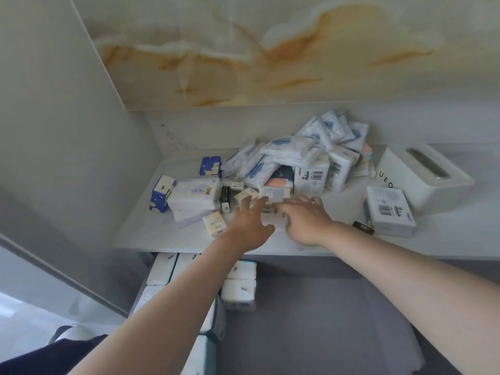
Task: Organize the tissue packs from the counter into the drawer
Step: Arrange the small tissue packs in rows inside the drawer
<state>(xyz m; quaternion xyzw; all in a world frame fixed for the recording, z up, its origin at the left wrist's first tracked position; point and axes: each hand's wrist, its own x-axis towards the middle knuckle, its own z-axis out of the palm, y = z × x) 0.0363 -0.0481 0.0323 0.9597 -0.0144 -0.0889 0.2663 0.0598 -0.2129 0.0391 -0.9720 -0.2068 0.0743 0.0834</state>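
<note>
the tissue packs (297,158) lie in a loose heap at the back of the white tabletop (162,235), most of them white with blue print, some showing barcodes. a few lie apart from the heap: two blue packs (161,193) and a pale lilac pack (193,196) to the left, a small beige pack (213,226) near the front edge, and a barcode pack (389,209) to the right, just beside a white tissue box (422,174).

below the tabletop edge the drawer (324,307) stands open, grey inside, with white packs (240,282) lined up along its left side.

both arms reach over the drawer to the foot of the heap. the left hand (251,226) has its fingers spread apart and holds nothing. the right hand (305,220) lies low with fingers stretched out; it is blurred, and it seems to grip nothing. whether either hand touches a pack cannot be told.
</note>
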